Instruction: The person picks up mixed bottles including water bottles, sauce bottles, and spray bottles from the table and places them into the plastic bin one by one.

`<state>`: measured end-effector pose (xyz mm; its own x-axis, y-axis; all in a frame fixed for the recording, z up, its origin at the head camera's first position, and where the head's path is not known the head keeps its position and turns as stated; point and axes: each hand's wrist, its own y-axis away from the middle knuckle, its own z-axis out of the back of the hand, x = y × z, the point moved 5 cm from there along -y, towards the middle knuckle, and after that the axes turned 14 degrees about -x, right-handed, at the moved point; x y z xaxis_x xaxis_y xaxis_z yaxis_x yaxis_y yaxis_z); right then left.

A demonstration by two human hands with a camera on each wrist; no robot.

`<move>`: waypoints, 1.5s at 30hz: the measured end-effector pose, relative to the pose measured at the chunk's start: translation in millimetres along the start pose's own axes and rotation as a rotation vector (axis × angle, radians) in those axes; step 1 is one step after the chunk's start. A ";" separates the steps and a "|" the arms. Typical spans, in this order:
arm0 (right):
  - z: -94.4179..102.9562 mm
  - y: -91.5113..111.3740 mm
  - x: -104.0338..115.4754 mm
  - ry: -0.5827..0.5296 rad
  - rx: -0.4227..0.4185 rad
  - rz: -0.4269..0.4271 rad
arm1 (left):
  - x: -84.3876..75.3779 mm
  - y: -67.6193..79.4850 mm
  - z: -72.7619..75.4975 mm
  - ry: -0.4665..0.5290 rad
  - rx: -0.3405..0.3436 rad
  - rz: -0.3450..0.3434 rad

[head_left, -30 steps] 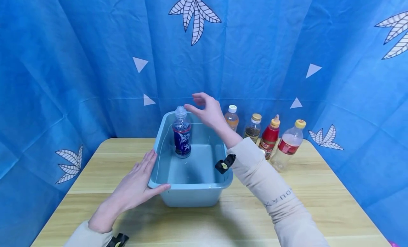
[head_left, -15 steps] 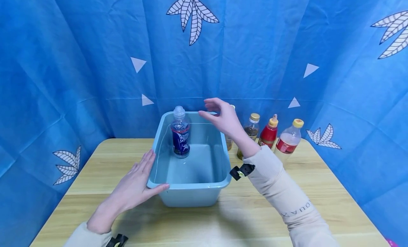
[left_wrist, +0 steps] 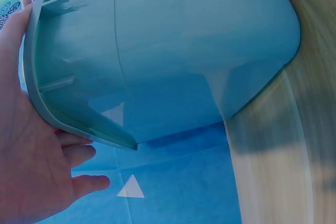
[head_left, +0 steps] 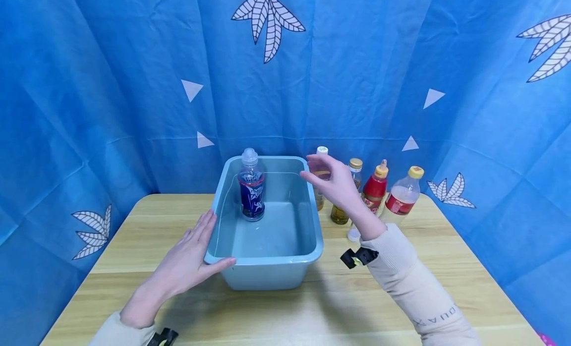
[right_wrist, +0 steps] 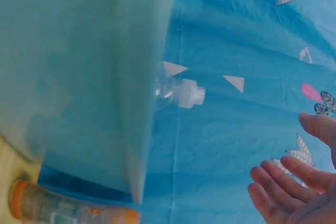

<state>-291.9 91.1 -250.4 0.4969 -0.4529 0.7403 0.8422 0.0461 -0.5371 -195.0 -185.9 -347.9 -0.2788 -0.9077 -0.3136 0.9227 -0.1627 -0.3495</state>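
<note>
A light-blue plastic basin (head_left: 267,275) stands on the wooden table. Inside its left part a clear bottle with a dark-blue label (head_left: 252,195) stands upright. My left hand (head_left: 185,257) rests against the basin's left front corner, fingers straight along the left rim and thumb on the front rim. Empty and with fingers loosely bent, my right hand (head_left: 334,183) hovers by the basin's right rim. It partly covers a white-capped bottle (head_left: 322,150) and a gold-capped bottle (head_left: 340,215). The right wrist view shows the clear cap (right_wrist: 189,94) of the bottle above the basin's rim.
Right of the basin stand a red squeeze bottle (head_left: 375,186) with a yellow nozzle and a yellow-capped bottle (head_left: 401,200) with a red label. A small white cap-like piece (head_left: 354,235) shows beside my right forearm. A blue curtain (head_left: 285,103) hangs behind the table (head_left: 446,276).
My right hand has moved right, from beside the cap of the bottle in the basin to the right rim. The left hand stays on the basin.
</note>
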 end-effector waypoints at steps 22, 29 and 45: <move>19.2 45.0 -53.8 -0.016 -0.116 0.042 | -0.3 0.0 0.1 -0.005 -0.013 -0.009; 22.8 58.0 -77.1 0.008 -0.140 0.004 | -0.2 0.1 -0.4 0.004 -0.013 -0.009; 35.3 73.3 -116.6 0.064 -0.210 -0.134 | 0.4 1.2 0.0 0.017 -0.014 -0.004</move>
<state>-280.7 178.6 -361.9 0.3638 -0.4980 0.7872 0.8347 -0.2008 -0.5128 -193.9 -186.5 -348.4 -0.2874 -0.9003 -0.3270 0.9177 -0.1610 -0.3633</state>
